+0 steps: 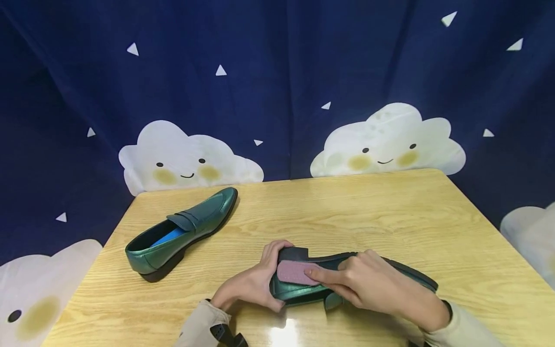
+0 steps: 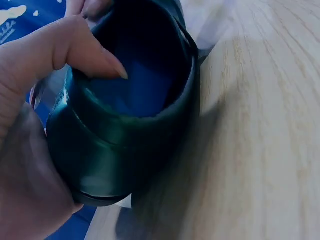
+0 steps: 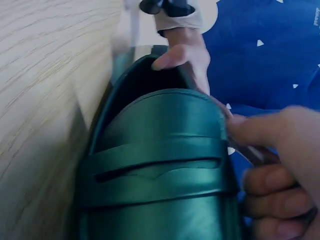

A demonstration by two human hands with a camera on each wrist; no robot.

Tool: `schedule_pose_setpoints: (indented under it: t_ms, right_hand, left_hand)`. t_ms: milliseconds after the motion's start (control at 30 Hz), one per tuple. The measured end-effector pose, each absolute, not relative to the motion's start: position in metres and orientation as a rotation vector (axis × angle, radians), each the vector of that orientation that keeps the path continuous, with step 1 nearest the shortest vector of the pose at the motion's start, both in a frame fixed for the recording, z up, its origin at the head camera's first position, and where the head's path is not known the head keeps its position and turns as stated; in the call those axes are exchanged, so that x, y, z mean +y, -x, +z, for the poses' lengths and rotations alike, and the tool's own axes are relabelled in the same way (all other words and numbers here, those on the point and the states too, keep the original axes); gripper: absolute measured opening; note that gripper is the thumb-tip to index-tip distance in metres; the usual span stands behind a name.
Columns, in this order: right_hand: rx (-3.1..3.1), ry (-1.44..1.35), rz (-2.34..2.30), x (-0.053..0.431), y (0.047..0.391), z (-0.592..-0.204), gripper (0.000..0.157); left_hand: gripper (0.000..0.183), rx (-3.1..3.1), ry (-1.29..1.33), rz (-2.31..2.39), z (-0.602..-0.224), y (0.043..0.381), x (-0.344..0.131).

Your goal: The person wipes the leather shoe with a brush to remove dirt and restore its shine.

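A metallic green loafer [image 1: 295,293] lies on its side near the table's front, its heel toward the left. My left hand [image 1: 256,284] grips it at the heel end. In the left wrist view the thumb [image 2: 95,52] reaches into the shoe's opening, over a blue insole [image 2: 145,90]. My right hand [image 1: 381,284] holds a flat pink pad [image 1: 292,272] against the shoe's upward-facing side. The right wrist view shows the loafer's strap with its slit [image 3: 160,170] and that hand's curled fingers [image 3: 277,200] beside it; little of the pad shows there.
A second green loafer [image 1: 204,217] stands upright at the table's left, toe pointing to the back right. The wooden table [image 1: 347,207] reaches back to a dark blue curtain [image 1: 260,96] printed with clouds and triangles.
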State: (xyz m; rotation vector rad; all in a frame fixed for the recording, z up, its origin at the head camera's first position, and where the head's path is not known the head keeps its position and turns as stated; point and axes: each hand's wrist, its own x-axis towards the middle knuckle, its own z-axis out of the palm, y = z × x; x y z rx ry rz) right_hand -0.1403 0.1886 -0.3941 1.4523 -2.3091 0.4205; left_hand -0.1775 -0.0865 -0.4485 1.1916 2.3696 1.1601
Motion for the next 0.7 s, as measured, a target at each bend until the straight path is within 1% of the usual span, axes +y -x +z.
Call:
schedule_pose_setpoints:
  t_ms: [167, 233, 300, 433, 500, 700]
  right_hand:
    - [-2.35, -1.629, 0.496, 0.189, 0.128, -0.39, 0.034]
    - [-2.365, -1.627, 0.543, 0.19, 0.126, -0.389, 0.036]
    - [-2.387, -1.534, 0.56, 0.191, 0.128, -0.389, 0.036]
    - [-2.416, -1.288, 0.423, 0.192, 0.132, -0.39, 0.032]
    - [-2.431, -1.257, 0.368, 0.193, 0.131, -0.391, 0.031]
    - [-2.365, -1.495, 0.438, 0.197, 0.118, -0.391, 0.035]
  left_hand:
    - [0.116, 2.369, -1.226, 1.143, -0.448, 0.177, -0.088]
    - [0.117, 2.369, -1.232, 1.141, -0.448, 0.177, -0.088]
    - [0.117, 2.372, -1.229, 1.141, -0.449, 0.177, -0.088]
    - [0.114, 2.395, -1.22, 1.118, -0.448, 0.177, -0.088]
    - [0.115, 2.404, -1.214, 1.1, -0.448, 0.176, -0.088]
    - [0.116, 2.399, -1.196, 1.093, -0.446, 0.175, -0.086]
